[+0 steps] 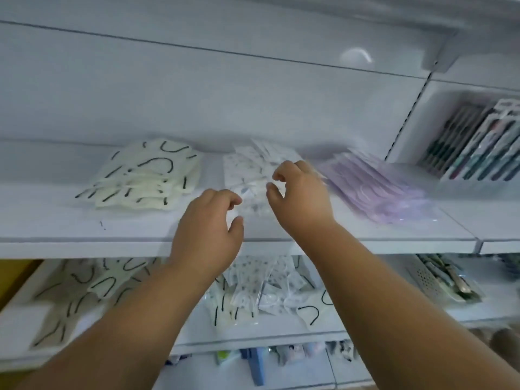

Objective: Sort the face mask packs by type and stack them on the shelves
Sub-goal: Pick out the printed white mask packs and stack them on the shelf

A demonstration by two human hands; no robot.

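- upper shelf (70, 235), white: cream packs with black loops (146, 178) on the left, white dotted packs (247, 167) in the middle, lilac packs (380, 190) on the right, three stacks side by side.
- lower shelf (253, 333), white: cream looped packs (78, 291) spread at left, a mixed heap of dotted and cream packs (261, 294) in the centre.

Nothing here can be read. The carded packs (478, 142) at the right edge of the frame carry print, but it is blurred; the mask packs (146, 178) show only patterns.
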